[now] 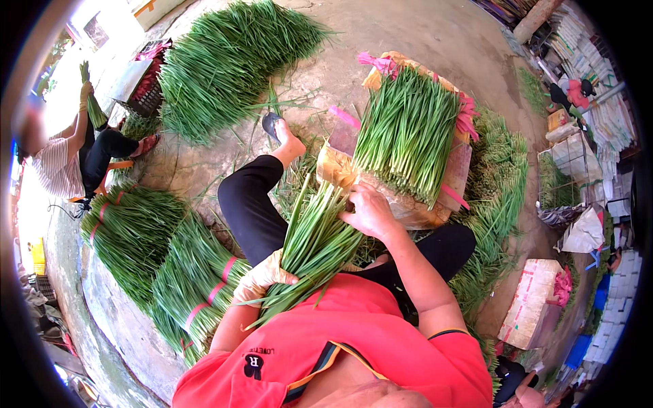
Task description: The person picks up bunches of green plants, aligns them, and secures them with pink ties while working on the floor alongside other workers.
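My left hand, in a pale glove with bare fingertips, grips the leafy lower part of a loose bunch of long green stalks, perhaps garlic chives, held across my lap. At the pale cut ends of this bunch, my right hand is bare, with its thumb and fingers drawn together; whether a stalk is between them cannot be told. Just beyond it, a thick pile of the same stalks lies on a box covered in tape and wrapping. Pink ties stick out beside that pile.
A large heap of greens lies on the concrete floor ahead. Pink-banded bundles rest at left, and more stalks at right. A seated person holds greens at far left, by a black crate. A white box stands right.
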Motion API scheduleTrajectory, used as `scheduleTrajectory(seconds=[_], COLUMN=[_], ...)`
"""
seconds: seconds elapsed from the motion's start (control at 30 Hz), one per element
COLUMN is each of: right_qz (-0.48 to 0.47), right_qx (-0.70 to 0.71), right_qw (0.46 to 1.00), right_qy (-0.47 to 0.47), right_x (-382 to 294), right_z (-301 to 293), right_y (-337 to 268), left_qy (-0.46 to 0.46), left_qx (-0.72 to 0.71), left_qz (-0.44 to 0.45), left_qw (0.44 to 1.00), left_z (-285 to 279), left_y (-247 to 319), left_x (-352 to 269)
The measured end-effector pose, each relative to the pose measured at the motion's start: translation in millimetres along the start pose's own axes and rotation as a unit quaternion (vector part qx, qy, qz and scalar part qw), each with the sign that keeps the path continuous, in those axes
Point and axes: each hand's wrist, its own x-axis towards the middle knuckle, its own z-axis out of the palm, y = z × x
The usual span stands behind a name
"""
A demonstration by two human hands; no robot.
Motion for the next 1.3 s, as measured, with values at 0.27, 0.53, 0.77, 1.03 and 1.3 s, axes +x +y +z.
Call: scheduleTrajectory(seconds=[0.27, 0.53, 0.77, 1.03, 1.3], right_qz=[0.048, 0.001, 0.046, -0.015, 0.077], right_qx=[0.143, 0.272, 0.275, 0.243, 0.423], right_qw=[0.984, 0.960, 0.957, 0.970, 0.900], right_qy=[-0.099, -0.065, -0.084, 0.022, -0.075], right_x=[5, 3, 4, -2, -2], right_z=[11, 25, 33, 33, 20], right_y=[6, 18, 20, 9, 13], left_qy=[0.001, -0.008, -0.021, -0.024, -0.028], left_qx=[-0.002, 0.067, 0.086, 0.094, 0.068], left_qz=[-0.009, 0.003, -0.022, -0.003, 0.005], left_qw=[1.000, 0.998, 0.996, 0.995, 0.997], left_z=[-1, 1, -6, -6, -11], left_y=[3, 10, 4, 5, 1], left_x=[-2, 0, 0, -3, -5])
